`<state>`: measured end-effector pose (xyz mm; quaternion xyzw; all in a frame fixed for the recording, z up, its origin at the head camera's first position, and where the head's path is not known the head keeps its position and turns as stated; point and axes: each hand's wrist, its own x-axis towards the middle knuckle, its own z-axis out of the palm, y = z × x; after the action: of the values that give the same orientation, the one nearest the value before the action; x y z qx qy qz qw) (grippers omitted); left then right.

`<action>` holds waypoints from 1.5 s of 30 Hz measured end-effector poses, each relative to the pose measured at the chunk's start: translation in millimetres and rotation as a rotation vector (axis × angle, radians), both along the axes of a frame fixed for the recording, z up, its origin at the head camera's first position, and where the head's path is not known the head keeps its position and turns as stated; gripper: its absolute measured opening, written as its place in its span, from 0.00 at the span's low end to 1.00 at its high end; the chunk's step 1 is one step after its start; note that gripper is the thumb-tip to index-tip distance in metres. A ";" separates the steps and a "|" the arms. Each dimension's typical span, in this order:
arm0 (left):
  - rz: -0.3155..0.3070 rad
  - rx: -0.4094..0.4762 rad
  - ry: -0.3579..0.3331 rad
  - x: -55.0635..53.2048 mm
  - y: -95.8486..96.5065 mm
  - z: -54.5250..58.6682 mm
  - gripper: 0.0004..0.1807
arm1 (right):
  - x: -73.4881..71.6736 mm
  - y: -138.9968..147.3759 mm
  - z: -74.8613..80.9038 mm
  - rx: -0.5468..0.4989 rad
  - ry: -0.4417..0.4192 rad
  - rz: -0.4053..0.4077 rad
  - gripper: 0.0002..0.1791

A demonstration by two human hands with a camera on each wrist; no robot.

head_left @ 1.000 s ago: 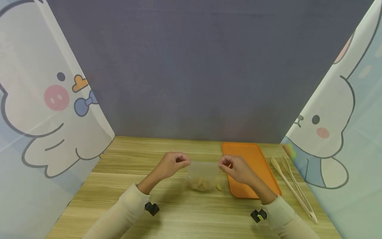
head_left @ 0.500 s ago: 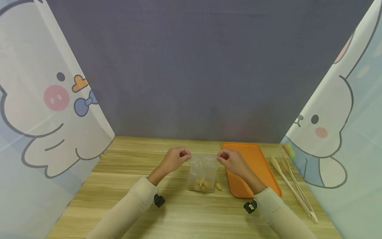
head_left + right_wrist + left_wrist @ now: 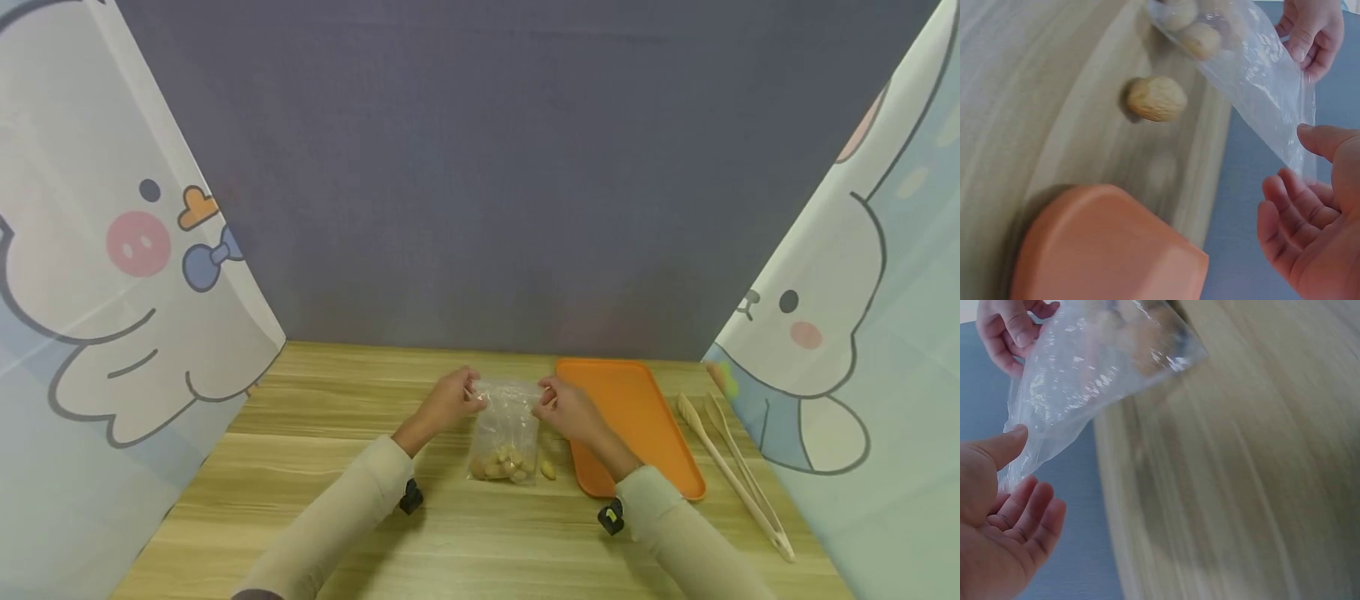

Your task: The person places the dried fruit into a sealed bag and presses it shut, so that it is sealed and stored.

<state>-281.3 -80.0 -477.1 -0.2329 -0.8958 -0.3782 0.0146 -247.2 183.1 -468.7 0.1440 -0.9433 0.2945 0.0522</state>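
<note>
A clear plastic bag [image 3: 506,425] stands between my two hands, its top edge stretched across. Several tan, rounded nuts [image 3: 504,462] lie in the bottom of it. My left hand [image 3: 450,398] pinches the bag's upper left corner between thumb and fingers. At the opposite corner my right hand [image 3: 566,408] pinches the film the same way; in the right wrist view its other fingers [image 3: 1291,212] are spread loosely. One wrinkled nut [image 3: 1157,99] lies on the table outside the bag, just right of its bottom edge.
An orange tray [image 3: 637,417] lies right of the bag, partly under my right forearm in the head view. Pale wooden tongs [image 3: 738,475] lie along the table's right side. A dark grey panel [image 3: 495,183] rises behind the wooden table [image 3: 360,375].
Both hands have moved away from me and slightly closer together, still holding the bag's corners. The bag now shows longer, with the nuts more visible in its bottom.
</note>
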 end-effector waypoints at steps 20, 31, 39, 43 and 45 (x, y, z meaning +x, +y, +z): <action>-0.101 -0.456 0.234 6.7 8.2 -21.6 0.21 | -2.0 -13.7 -28.9 0.326 0.026 0.076 0.29; -0.177 -0.512 0.069 3.8 5.2 -28.8 0.28 | -3.0 -7.7 -32.8 0.368 -0.009 0.186 0.20; -0.186 -0.502 0.045 1.7 5.4 -28.0 0.28 | -5.7 -6.3 -32.8 0.388 -0.036 0.194 0.25; -0.192 -0.508 0.056 1.5 6.0 -28.2 0.28 | -5.2 -5.9 -31.4 0.380 -0.043 0.199 0.24; -0.195 -0.504 0.063 1.9 6.4 -27.0 0.29 | -5.3 -5.2 -30.3 0.382 -0.034 0.209 0.23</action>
<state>-279.4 -73.6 -504.1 -0.3259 -0.9342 -0.1353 -0.0525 -252.4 177.8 -499.0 0.2431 -0.9627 0.1163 -0.0226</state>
